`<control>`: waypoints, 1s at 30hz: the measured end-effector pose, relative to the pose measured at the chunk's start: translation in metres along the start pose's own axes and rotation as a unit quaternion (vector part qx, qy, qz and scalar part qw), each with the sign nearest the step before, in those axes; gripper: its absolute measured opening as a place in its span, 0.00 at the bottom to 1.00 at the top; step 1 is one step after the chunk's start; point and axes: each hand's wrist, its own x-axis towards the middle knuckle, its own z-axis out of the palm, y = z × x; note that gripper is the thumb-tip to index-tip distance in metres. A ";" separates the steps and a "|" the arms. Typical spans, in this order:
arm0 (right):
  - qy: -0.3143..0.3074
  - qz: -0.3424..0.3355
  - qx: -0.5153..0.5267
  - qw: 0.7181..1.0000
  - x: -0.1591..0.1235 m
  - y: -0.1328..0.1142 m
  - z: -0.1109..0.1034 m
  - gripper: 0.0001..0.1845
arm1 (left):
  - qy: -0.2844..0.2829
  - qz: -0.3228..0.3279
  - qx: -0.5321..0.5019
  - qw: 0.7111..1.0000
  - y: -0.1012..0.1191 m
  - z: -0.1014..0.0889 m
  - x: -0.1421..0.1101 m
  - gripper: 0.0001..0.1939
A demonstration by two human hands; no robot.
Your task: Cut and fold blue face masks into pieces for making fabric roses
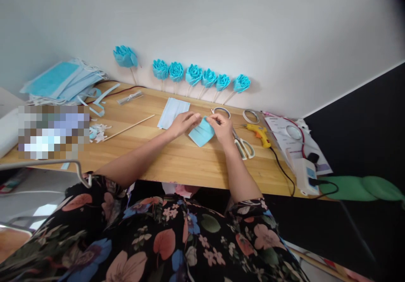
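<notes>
A blue pleated face mask piece is in front of me above the wooden table, tilted, without visible ear loops. My right hand pinches its upper corner between thumb and fingers. At its left edge is my left hand, fingers stretched out; whether they touch the piece I cannot tell. Just behind my left hand lies a flat pale-blue mask. White-handled scissors rest beside my right wrist, partly covered by it. A roll of tape sits beyond my right hand.
Several blue mask flowers on sticks lean on the wall. A mask stack, scraps and a wooden stick lie left. Right are a yellow glue gun, another tape roll and a power strip with cords.
</notes>
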 end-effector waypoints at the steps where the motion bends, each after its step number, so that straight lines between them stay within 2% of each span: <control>1: -0.012 -0.007 -0.006 1.000 -0.001 -0.003 0.002 0.15 | -0.001 -0.005 -0.013 1.000 0.000 0.000 0.000 0.28; 7: -0.035 -0.003 0.018 0.999 -0.006 -0.006 0.009 0.18 | -0.049 -0.014 -0.070 0.996 -0.011 0.012 -0.003 0.26; 9: -0.043 0.023 0.055 0.997 -0.005 -0.004 0.010 0.21 | -0.026 -0.013 -0.101 0.994 -0.013 0.014 -0.002 0.25; 12: -0.059 0.050 0.130 0.989 -0.002 -0.001 0.013 0.31 | 0.031 -0.015 -0.154 0.987 -0.014 0.011 0.000 0.25; 14: -0.089 0.053 0.150 0.983 -0.002 0.001 0.014 0.32 | 0.069 -0.009 -0.179 0.981 -0.014 0.008 0.002 0.25; 17: -0.148 0.068 0.053 0.985 -0.004 0.004 0.016 0.25 | 0.119 0.008 -0.196 0.973 -0.014 0.005 0.004 0.25; 19: -0.158 0.071 -0.062 0.983 -0.006 0.004 0.018 0.21 | 0.144 0.017 -0.209 0.967 -0.014 0.004 0.006 0.24; 21: -0.157 0.059 -0.135 0.977 -0.009 0.004 0.021 0.21 | 0.164 0.017 -0.215 0.962 -0.016 0.003 0.006 0.23; 26: -0.191 0.049 -0.151 0.969 -0.017 -0.004 0.035 0.22 | 0.202 0.003 -0.174 0.964 -0.021 0.004 0.007 0.20; 30: -0.240 0.086 -0.086 0.963 -0.019 -0.005 0.036 0.25 | 0.182 -0.016 -0.160 0.970 -0.023 0.005 0.008 0.17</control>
